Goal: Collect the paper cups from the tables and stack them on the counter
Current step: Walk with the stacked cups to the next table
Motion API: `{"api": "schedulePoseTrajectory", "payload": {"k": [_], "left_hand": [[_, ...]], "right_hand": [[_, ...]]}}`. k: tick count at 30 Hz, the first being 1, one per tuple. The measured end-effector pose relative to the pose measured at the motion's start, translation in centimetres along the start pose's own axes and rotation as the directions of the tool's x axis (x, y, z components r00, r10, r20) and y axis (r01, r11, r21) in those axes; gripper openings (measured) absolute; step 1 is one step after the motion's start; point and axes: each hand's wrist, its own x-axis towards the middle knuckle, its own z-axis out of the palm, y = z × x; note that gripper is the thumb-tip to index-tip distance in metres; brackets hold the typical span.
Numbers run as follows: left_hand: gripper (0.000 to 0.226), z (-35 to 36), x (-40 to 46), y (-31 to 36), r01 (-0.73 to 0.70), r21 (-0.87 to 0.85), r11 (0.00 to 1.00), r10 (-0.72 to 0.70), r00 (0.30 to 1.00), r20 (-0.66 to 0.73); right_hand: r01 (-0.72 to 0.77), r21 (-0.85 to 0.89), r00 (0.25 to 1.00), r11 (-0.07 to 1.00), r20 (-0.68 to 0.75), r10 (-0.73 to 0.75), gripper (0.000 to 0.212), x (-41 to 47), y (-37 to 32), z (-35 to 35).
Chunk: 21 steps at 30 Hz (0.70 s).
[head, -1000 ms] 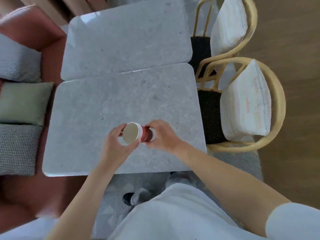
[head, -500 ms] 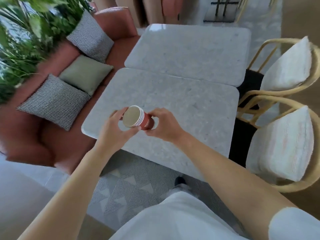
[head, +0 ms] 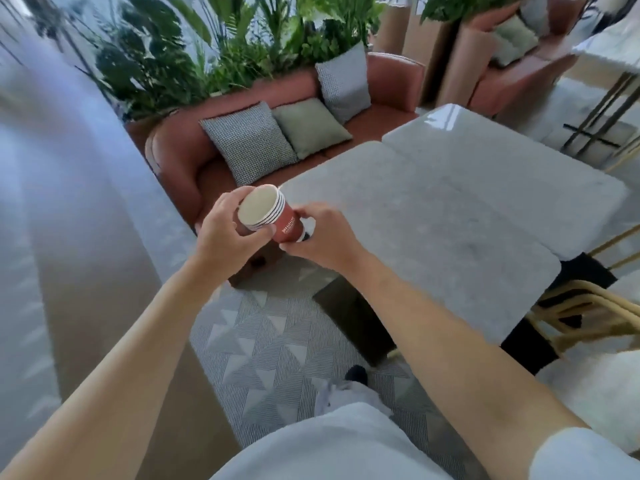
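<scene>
Currently both hands hold a stack of red paper cups [head: 273, 218] in the air, tipped on its side, rims toward the camera, above the floor rug [head: 277, 341] just off the near corner of the grey stone table [head: 450, 216]. Left hand [head: 225, 233]: fingers curled round the rim end. Right hand [head: 322, 237]: fingers curled round the base end. Several white rims are visible, nested. Behind: a terracotta sofa [head: 180, 157] with cushions, backed by plants [head: 207, 46].
</scene>
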Motion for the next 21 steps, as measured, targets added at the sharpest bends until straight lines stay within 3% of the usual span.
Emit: {"api": "schedulePoseTrajectory", "payload": {"k": [7, 14, 21], "left_hand": [[0.073, -10.1, -8.5, -2.3, 0.163, -0.011, 0.987, -0.16, 0.951, -0.263], [0.077, -19.3, -17.8, -4.4, 0.333, -0.006, 0.943, -0.297, 0.835, -0.463], [0.065, -25.7, -29.7, -6.4, 0.463, -0.076, 0.883, -0.374, 0.597, -0.71]], "right_hand": [[0.146, 0.085, 0.978, 0.986, 0.134, -0.157, 0.057, 1.1, -10.7, 7.3], [0.258, 0.256, 0.891, 0.932, 0.31, -0.332, 0.047, 1.0, -20.9, 15.4], [0.362, 0.446, 0.71, 0.819, 0.438, -0.552, 0.04, -2.3, -32.1, 25.0]]}}
